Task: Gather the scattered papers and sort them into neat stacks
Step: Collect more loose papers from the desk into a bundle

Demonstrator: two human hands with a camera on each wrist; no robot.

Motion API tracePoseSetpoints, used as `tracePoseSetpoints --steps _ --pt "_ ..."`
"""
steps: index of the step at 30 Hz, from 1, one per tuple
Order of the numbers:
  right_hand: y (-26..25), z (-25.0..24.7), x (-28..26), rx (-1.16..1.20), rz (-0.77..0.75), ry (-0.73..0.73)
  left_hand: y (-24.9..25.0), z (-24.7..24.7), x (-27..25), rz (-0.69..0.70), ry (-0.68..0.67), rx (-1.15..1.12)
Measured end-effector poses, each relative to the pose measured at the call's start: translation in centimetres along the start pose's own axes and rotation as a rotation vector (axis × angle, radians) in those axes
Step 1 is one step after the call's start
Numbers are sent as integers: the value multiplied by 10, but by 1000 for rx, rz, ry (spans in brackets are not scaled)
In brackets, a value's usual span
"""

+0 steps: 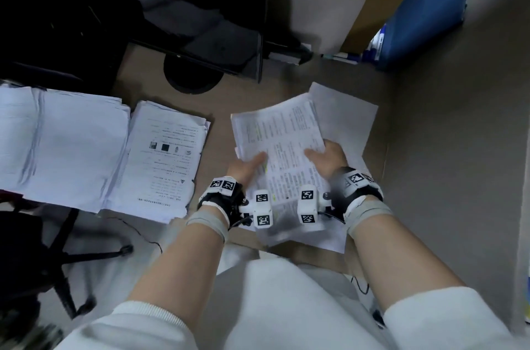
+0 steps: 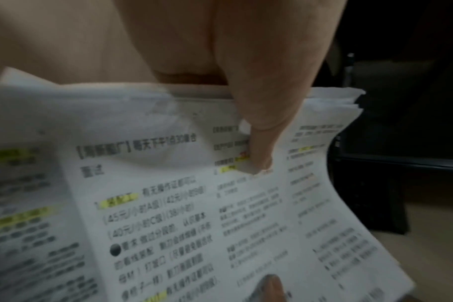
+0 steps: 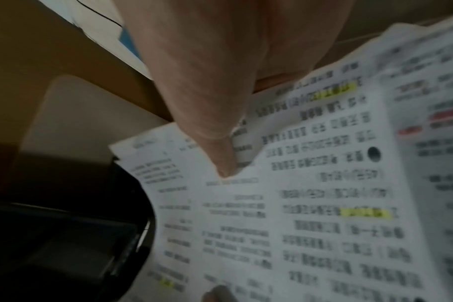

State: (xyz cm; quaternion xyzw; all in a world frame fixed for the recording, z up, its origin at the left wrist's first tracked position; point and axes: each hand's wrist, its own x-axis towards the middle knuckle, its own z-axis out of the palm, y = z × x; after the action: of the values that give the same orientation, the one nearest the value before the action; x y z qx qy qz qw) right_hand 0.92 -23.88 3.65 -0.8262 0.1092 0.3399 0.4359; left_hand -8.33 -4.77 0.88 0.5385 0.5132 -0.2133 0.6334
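Left hand (image 1: 246,166) and right hand (image 1: 327,159) each clamp the printed sheaf (image 1: 282,146), thumbs on top, grip closed. The sheaf is held right of the two paper stacks (image 1: 160,160), apparently above a loose sheet (image 1: 348,117) on the bench (image 1: 243,97).

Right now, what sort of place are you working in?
Probably an office desk. Paper stacks lie on a brown desktop, a monitor stands behind them, and a swivel chair base shows below; both hands hold printed sheets.
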Motion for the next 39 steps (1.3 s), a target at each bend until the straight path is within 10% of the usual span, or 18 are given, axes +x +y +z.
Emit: tracePoseSetpoints --steps 8,21,39 --pt "63 39 4 -475 162 -70 -94 -4 14 -322 19 38" --pt "68 17 12 51 119 71 -23 11 24 238 111 51" --pt "44 25 26 366 231 201 15 10 38 177 -46 118"
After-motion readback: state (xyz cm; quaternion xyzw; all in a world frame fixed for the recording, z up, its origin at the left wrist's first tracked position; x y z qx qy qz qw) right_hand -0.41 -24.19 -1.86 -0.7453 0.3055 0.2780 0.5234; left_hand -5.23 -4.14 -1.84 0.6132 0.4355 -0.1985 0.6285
